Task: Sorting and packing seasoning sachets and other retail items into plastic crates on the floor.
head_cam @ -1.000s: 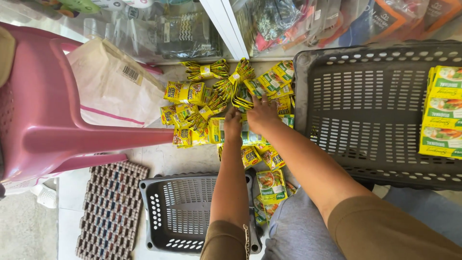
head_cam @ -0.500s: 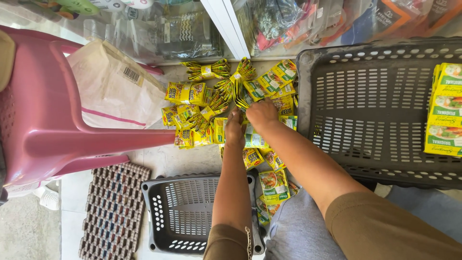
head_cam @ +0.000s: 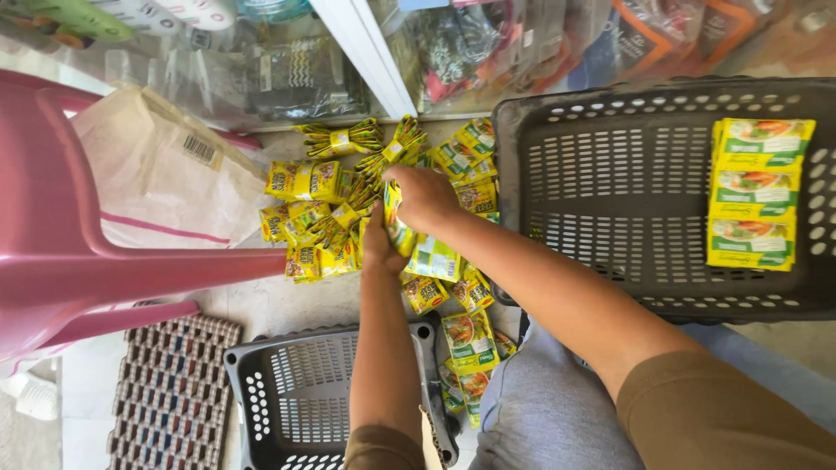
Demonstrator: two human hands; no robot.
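Note:
A heap of small yellow and green sachets (head_cam: 322,218) lies on the pale floor in front of me. Both my hands are in it. My right hand (head_cam: 427,196) grips a strip of joined sachets (head_cam: 396,218) from above. My left hand (head_cam: 376,248) holds the same strip from below, its fingers mostly hidden behind the packets. More sachets (head_cam: 470,335) trail down toward my grey-trousered knee.
A large dark plastic basket (head_cam: 610,200) at right holds a stack of yellow-green packs (head_cam: 753,196). A smaller grey basket (head_cam: 296,400) stands near my left elbow. A pink plastic chair (head_cam: 78,270), a paper bag (head_cam: 157,174) and a woven mat (head_cam: 170,392) are at left. Glass shelving lies ahead.
Both hands have drawn together on a strip of sachets and lifted it slightly from the heap. The view has shifted a little.

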